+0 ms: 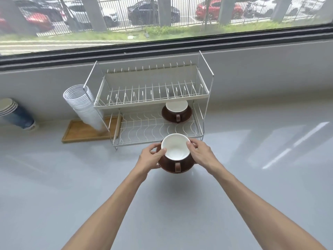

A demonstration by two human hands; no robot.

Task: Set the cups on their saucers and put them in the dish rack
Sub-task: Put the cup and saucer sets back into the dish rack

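At the far left edge of the grey table lies a blue paper-cup stack on its side, and right of it a white stack of plastic cups leans over a wooden tray against the left frame of the dish rack. The rack has two tiers: the upper one shows only its upright plate dividers, while on the lower wire shelf, at its far right end, sits a brown cup with a white inside on a brown saucer, its handle pointing toward the near side. Just in front of the rack's near edge, the left hand and the right hand hold a second brown cup and saucer between them, apparently just above the table, though whether the saucer touches the surface is hard to tell. The left grip has the thumb pressed on the cup's left rim and the fingers curled under the saucer's left edge; the right grip mirrors it, thumb on the right rim and fingers wrapped around the saucer's right side. The cup stands upright, mouth open to the camera, its handle pointing straight toward the near side, centred between the two wrists. Both forearms reach in from the near edge, converging on the cup.
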